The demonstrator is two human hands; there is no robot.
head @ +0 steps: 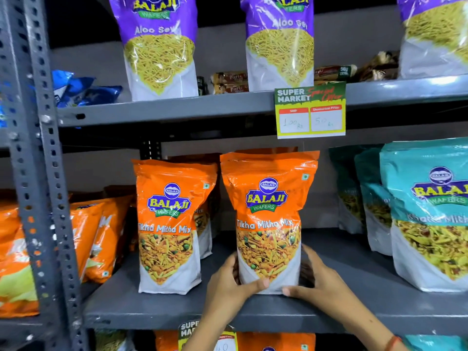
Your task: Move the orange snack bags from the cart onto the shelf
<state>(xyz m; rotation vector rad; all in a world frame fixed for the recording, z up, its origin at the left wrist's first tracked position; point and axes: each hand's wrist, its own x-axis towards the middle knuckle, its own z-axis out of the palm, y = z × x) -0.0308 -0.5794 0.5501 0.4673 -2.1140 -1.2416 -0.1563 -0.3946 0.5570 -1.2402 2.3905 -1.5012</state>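
Head view, item by item. Grey slotted-steel shelving: your middle shelf carries every item below. Teal Balaji Wafers bags: upright at the right end, well apart from your hands. Orange Tikha Mitha Mix bag: upright near the shelf's front edge, centre, base on the shelf, held between both your hands. Second orange Tikha Mitha Mix bag: upright just beside it on the left, untouched, more orange packs behind it. Special-offer price tag: hangs from the shelf edge above, directly over the held bag. Your left hand: cupped round the bag's lower left corner, thumb pressed across the white front panel, fingers wrapped behind, out of sight. Your right hand: mirrors it on the lower right corner, thumb on the front near the base, fingers spread along the side and back.
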